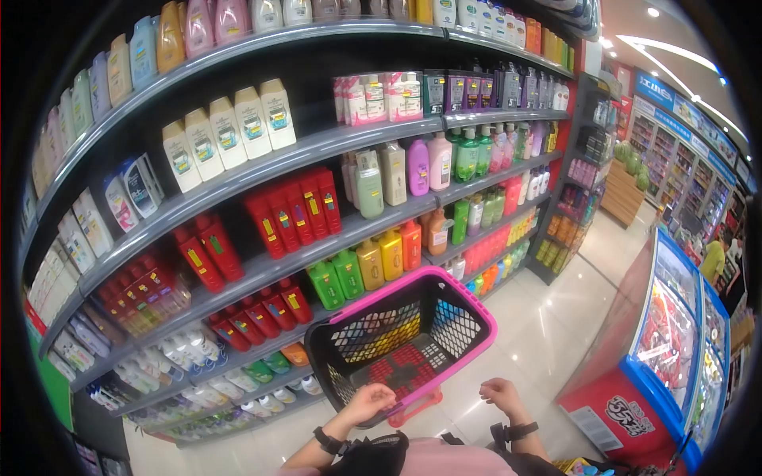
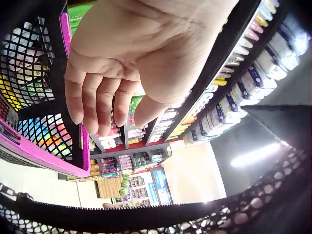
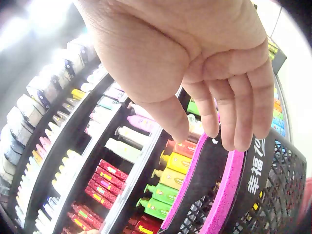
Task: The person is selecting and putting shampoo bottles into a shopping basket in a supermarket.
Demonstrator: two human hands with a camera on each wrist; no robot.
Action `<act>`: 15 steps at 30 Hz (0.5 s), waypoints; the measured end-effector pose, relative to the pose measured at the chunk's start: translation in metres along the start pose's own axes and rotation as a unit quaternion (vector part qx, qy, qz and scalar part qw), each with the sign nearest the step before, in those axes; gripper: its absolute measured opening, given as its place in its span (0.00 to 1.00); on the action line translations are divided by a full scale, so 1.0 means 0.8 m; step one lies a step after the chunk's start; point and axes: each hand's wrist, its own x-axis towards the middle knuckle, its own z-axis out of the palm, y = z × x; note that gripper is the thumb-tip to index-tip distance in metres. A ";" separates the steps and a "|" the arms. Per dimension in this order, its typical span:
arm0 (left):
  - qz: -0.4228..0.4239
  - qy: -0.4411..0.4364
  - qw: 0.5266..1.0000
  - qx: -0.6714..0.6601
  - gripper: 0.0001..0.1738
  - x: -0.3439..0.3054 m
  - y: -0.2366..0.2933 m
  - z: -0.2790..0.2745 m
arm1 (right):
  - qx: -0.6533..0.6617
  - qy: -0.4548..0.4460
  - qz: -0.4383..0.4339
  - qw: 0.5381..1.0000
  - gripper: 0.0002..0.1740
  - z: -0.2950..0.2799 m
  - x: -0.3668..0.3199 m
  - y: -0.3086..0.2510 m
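A black shopping basket [image 1: 401, 337] with a pink rim stands in front of me, and its mesh interior holds nothing but a red and grey patterned floor. My left hand [image 1: 371, 402] hovers by the basket's near left side, fingers loosely bent and holding nothing. In the left wrist view the left palm [image 2: 141, 53] faces the camera with relaxed fingers beside the pink rim [image 2: 58, 163]. To the right of the basket, my right hand [image 1: 502, 397] hangs in the air, also bare. Its fingers [image 3: 241, 112] droop loosely in the right wrist view, overlapping the basket's rim there.
Curved shelves [image 1: 373, 131] of shampoo and lotion bottles rise behind the basket. Red bottles [image 1: 294, 214] and green pump bottles [image 1: 337, 279] sit nearest it. A blue-edged chest freezer [image 1: 647, 349] stands at the right, across the tiled floor [image 1: 528, 317]. A wooden stand [image 1: 623, 194] lies farther back.
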 end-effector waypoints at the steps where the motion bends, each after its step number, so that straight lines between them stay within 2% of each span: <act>1: 0.000 -0.001 1.000 0.000 0.08 -0.007 -0.008 -0.007 | -0.008 -0.017 -0.011 1.000 0.15 0.012 0.001 -0.011; 7: 0.012 0.068 0.997 -0.018 0.09 -0.044 -0.043 -0.037 | -0.051 -0.094 -0.069 0.992 0.18 0.059 0.028 -0.021; 11: -0.006 0.099 0.994 -0.035 0.08 -0.048 -0.048 -0.037 | -0.060 -0.110 -0.080 0.989 0.19 0.060 0.050 -0.037; 15: -0.021 0.106 0.993 -0.040 0.07 -0.018 -0.046 -0.013 | -0.094 -0.128 -0.062 0.985 0.18 0.035 0.075 -0.048</act>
